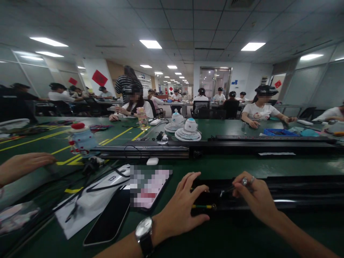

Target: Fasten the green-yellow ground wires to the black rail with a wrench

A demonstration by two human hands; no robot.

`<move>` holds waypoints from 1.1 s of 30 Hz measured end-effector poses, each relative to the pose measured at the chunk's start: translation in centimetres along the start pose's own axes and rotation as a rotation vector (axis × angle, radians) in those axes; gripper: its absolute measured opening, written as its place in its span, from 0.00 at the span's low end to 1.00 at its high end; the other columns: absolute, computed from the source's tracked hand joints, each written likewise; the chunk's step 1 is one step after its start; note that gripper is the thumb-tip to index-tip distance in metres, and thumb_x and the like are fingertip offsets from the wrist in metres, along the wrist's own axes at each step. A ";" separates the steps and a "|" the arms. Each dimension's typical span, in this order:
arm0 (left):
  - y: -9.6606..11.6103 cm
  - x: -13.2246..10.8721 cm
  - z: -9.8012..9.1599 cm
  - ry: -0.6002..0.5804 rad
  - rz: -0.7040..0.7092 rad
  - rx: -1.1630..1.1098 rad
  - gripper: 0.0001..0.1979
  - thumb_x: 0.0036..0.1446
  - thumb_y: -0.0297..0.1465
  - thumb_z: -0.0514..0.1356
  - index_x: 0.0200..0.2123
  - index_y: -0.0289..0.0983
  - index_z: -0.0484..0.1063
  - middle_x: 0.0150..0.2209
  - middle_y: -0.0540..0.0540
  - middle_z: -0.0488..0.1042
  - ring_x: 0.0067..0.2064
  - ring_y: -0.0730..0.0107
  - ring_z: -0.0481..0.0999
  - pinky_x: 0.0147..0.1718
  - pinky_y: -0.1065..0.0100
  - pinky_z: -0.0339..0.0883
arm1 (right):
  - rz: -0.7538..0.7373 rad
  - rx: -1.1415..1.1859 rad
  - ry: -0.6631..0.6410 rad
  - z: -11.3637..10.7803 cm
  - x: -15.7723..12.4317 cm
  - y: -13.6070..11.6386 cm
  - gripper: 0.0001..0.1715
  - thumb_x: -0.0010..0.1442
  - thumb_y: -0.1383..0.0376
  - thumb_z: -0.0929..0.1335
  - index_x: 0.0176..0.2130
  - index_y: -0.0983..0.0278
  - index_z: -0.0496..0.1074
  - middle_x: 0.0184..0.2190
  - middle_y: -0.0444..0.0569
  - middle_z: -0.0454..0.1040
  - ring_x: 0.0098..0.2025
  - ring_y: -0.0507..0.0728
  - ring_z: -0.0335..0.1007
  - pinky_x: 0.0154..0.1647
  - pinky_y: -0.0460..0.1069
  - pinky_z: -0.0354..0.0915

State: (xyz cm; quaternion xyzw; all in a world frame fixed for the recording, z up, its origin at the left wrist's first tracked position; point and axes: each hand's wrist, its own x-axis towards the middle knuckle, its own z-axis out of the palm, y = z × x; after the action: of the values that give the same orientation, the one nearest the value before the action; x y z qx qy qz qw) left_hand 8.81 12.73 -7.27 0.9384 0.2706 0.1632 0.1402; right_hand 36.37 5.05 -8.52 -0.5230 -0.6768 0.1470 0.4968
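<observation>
Green covers the long worktable point(231, 163), marked at its left with yellow lines. At the far left, another person's hand point(29, 165) reaches in over the tabletop. Next stands a pale-blue tumbler point(82, 139) with a red top, and nearer lies a white packet point(72, 215) with black cables across it. A black smartphone point(109, 215) rests against the packet, just left of a phone with a pink screen point(150, 195); a small white case point(152, 161) sits behind that.

The person's left hand point(178, 206), a white-dialled wristwatch point(144, 228) on its wrist, is spread wide, thumb well apart from the fingers. Between them shows a yellow-and-green wire point(202, 206) ending in a ring terminal; whether the fingers touch it I cannot tell. Two white fans point(188, 130) stand beyond. The wire's end lies at the left end of a long black rail point(295, 190). Above this rail, the right hand point(256, 197) pinches a slim metal tool point(244, 181) tightly, its shaft slanting down toward the left. Farther right, behind, is a blue tray point(279, 132).
</observation>
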 end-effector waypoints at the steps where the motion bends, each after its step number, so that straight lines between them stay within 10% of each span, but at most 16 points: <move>1: 0.1 0.1 0.0 0.007 -0.015 0.023 0.39 0.51 0.43 0.72 0.64 0.49 0.62 0.74 0.43 0.40 0.74 0.39 0.39 0.68 0.36 0.48 | -0.007 -0.006 -0.006 0.0 0.1 0.0 0.15 0.72 0.55 0.64 0.37 0.60 0.72 0.25 0.43 0.77 0.27 0.54 0.76 0.30 0.47 0.68; 12: 0.2 2.1 -1.1 -0.121 -0.024 0.005 0.45 0.48 0.49 0.72 0.66 0.49 0.59 0.63 0.41 0.62 0.61 0.48 0.66 0.60 0.47 0.64 | -0.066 -0.011 -0.042 -0.1 0.0 -0.7 0.15 0.71 0.55 0.65 0.36 0.60 0.72 0.25 0.41 0.77 0.27 0.53 0.75 0.31 0.47 0.66; 33: 4.1 -1.7 -0.7 -0.174 0.101 0.140 0.39 0.49 0.60 0.65 0.56 0.42 0.67 0.57 0.37 0.65 0.54 0.44 0.68 0.51 0.49 0.64 | -0.245 -0.056 -0.284 -0.5 -2.4 -3.2 0.10 0.69 0.61 0.68 0.33 0.59 0.69 0.22 0.38 0.73 0.23 0.49 0.68 0.28 0.46 0.60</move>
State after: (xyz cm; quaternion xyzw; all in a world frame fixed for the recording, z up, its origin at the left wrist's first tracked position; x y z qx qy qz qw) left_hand 9.11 8.58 -5.60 0.9688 0.2207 0.0688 0.0889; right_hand 34.91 1.53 -7.21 -0.4245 -0.8024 0.1389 0.3958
